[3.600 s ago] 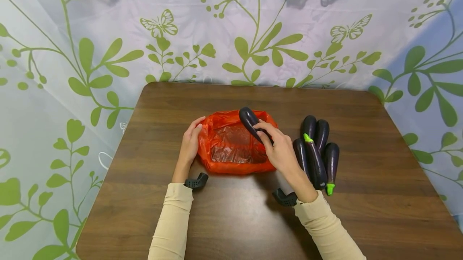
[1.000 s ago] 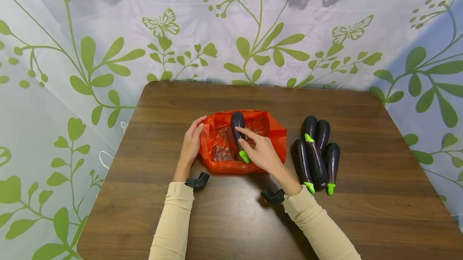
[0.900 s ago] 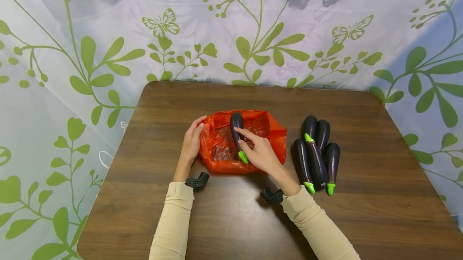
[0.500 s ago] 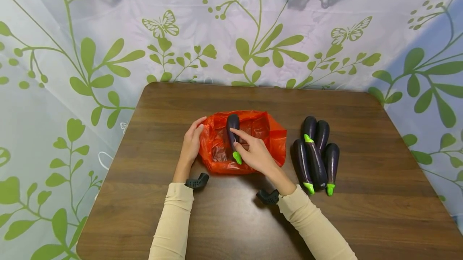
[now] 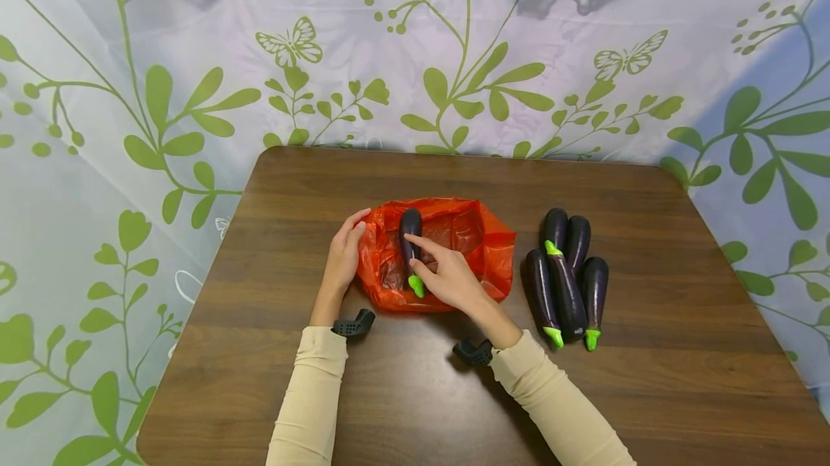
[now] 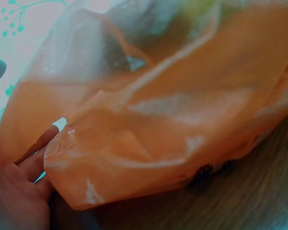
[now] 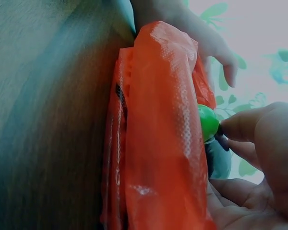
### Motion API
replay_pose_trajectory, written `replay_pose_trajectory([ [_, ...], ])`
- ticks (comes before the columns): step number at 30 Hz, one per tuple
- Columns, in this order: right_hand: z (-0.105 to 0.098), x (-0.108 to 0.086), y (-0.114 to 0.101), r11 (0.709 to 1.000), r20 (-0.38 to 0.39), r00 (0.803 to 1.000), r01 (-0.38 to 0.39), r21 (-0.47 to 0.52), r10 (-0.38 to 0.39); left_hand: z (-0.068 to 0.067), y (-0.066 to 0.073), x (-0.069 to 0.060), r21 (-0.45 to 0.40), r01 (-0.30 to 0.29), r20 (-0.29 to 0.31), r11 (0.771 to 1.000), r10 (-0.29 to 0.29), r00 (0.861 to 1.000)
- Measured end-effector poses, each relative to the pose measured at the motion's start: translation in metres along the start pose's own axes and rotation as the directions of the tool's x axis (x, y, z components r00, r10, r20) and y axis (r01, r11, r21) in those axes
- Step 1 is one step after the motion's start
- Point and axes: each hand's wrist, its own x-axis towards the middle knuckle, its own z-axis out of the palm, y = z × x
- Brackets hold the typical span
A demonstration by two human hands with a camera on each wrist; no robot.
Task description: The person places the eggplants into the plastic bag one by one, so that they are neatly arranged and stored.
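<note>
An open red plastic bag [image 5: 499, 264] lies on the table, its rim folded outward. My left hand [image 5: 340, 253] grips the bag's left edge; in the left wrist view its fingers [image 6: 33, 165] are partly behind the plastic [image 6: 120, 158]. With thumb and fingers, my right hand [image 5: 454, 279] holds a dark purple eggplant [image 5: 411, 225] over the bag's opening, green stem end toward me. The right wrist view shows the right hand [image 7: 259, 158] at the green stem cap [image 7: 209, 122], beside the bag's wall [image 7: 163, 134]. Whether the eggplant touches the bag's bottom I cannot tell.
Several more eggplants [image 5: 564, 293] lie in a cluster on the wooden table [image 5: 681, 293], right of the bag and near the right forearm. A patterned cloth [image 5: 493, 19] hangs behind the table's far edge.
From the right side of the bag, my right hand has carried the eggplant left and turned its stem end toward me. The bag's right side has spread outward. The left hand has stayed in place.
</note>
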Motion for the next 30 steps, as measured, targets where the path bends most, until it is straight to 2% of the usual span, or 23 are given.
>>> replay_pose_trajectory([
  [9,0.008,0.005,0.001,1.0,-0.005,1.0,0.014,0.001,-0.014,-0.001,-0.002,0.001,-0.002,0.005,0.015,1.0,-0.005,1.0],
  [13,0.012,0.007,0.004,1.0,-0.01,1.0,0.01,0.008,-0.01,-0.001,-0.002,0.001,-0.007,0.03,0.038,1.0,-0.03,0.999],
  [14,0.014,0.007,0.004,1.0,-0.008,1.0,0.01,0.011,-0.01,-0.002,0.0,0.001,-0.004,0.044,0.045,0.999,-0.044,0.998],
  [16,0.016,0.008,0.006,1.0,-0.005,1.0,0.008,0.012,-0.008,-0.003,0.012,-0.003,0.001,0.06,0.058,0.998,-0.06,0.997],
  [18,0.018,0.008,0.006,1.0,-0.003,1.0,0.009,0.014,-0.009,-0.003,0.012,-0.003,0.005,0.064,0.062,0.998,-0.064,0.996],
  [21,0.02,0.009,0.006,1.0,-0.002,1.0,0.007,0.009,-0.007,-0.003,0.011,-0.003,0.007,0.041,0.05,0.999,-0.041,0.998],
  [23,0.022,0.01,0.006,1.0,-0.003,1.0,0.005,0.008,-0.005,-0.002,-0.002,0.001,0.007,0.028,0.036,1.0,-0.028,0.999],
  [30,0.025,0.011,0.004,1.0,0.002,1.0,0.009,0.002,-0.009,-0.001,-0.002,-0.001,0.009,0.027,0.031,1.0,-0.027,0.999],
])
